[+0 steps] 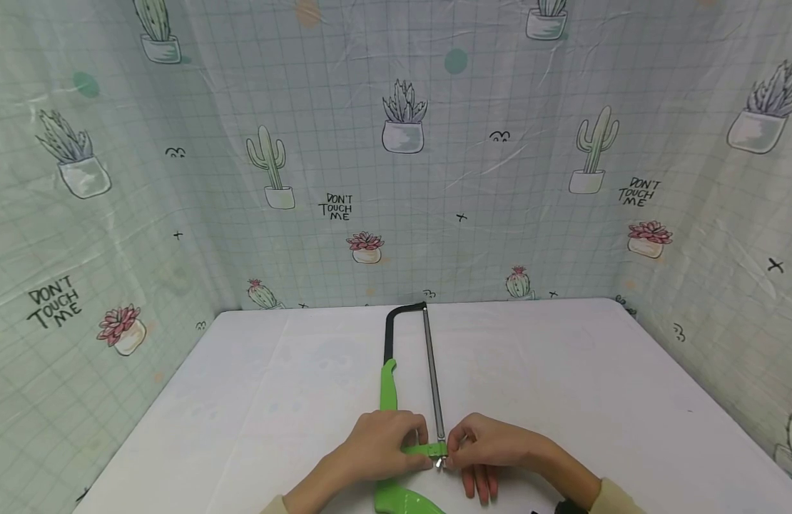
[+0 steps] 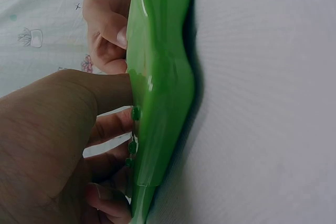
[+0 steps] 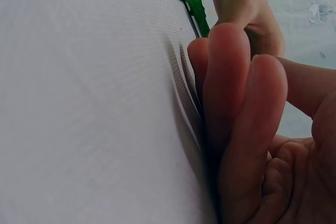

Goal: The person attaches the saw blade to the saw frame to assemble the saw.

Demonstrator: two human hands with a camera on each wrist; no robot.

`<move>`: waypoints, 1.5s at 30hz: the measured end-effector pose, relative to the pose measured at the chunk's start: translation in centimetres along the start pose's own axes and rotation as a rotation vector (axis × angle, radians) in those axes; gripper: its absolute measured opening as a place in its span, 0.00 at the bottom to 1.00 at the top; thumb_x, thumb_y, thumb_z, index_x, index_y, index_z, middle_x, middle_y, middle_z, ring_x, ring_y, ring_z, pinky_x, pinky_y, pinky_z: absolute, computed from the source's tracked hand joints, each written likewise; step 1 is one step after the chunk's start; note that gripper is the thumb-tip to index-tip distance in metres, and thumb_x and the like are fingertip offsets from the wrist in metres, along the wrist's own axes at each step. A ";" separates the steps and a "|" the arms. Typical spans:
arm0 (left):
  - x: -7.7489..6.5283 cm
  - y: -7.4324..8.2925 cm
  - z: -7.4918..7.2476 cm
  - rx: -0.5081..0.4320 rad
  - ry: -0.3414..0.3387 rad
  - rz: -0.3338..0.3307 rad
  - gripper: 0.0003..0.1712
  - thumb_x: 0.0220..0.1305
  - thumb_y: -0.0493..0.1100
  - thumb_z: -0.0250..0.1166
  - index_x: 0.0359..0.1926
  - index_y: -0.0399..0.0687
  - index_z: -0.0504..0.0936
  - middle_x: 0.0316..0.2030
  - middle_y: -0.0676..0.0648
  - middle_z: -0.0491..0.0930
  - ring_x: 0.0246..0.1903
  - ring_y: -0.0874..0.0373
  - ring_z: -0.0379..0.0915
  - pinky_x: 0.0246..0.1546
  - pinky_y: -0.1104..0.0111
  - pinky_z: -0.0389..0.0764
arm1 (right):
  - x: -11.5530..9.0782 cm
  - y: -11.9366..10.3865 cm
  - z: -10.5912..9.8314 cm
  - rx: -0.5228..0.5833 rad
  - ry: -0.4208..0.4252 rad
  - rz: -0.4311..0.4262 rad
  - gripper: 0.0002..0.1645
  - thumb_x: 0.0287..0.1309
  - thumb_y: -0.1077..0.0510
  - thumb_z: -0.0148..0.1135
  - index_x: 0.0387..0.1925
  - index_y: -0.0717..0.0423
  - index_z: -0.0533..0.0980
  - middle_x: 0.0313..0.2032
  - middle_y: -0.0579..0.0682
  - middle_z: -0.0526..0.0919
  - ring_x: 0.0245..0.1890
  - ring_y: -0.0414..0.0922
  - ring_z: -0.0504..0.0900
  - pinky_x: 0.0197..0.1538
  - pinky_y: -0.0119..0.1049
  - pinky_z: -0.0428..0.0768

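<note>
A hacksaw (image 1: 387, 389) lies on the table, with a green handle, a black bow and a grey blade (image 1: 432, 371). My left hand (image 1: 386, 444) grips its green frame near the blade's lower end, thumb and fingers about the cross arm (image 1: 424, 450). In the left wrist view the green handle (image 2: 163, 72) stands large beside that hand. At the lower blade mount is a small silver wing nut (image 1: 440, 462). My right hand (image 1: 489, 442) pinches at this nut with thumb and index finger, its other fingers low by the tabletop. The fingertip contact is partly hidden.
A white cloth covers the table (image 1: 293, 385). Behind and at both sides hangs a pale curtain (image 1: 473, 257) printed with cacti and words. A dark object (image 1: 569, 507) shows by the right sleeve at the bottom edge.
</note>
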State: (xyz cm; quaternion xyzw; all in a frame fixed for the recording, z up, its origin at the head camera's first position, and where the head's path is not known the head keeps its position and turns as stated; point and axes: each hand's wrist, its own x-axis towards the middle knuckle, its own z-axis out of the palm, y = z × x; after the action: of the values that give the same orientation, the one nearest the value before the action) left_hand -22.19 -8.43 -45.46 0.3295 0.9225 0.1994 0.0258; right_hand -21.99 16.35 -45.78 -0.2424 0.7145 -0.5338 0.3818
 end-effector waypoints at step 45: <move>0.2 -0.1 0.0 -0.006 -0.017 -0.011 0.14 0.56 0.64 0.74 0.34 0.67 0.83 0.23 0.67 0.71 0.25 0.71 0.65 0.26 0.72 0.65 | -0.1 -0.2 -0.2 0.015 -0.014 -0.011 0.04 0.65 0.61 0.59 0.36 0.59 0.77 0.31 0.92 0.73 0.13 0.35 0.81 0.17 0.29 0.77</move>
State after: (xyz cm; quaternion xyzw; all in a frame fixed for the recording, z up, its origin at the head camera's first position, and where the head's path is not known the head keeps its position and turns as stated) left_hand -22.43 -8.34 -45.43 0.3262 0.9233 0.1993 0.0358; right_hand -22.09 16.44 -45.59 -0.2471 0.7065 -0.5396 0.3855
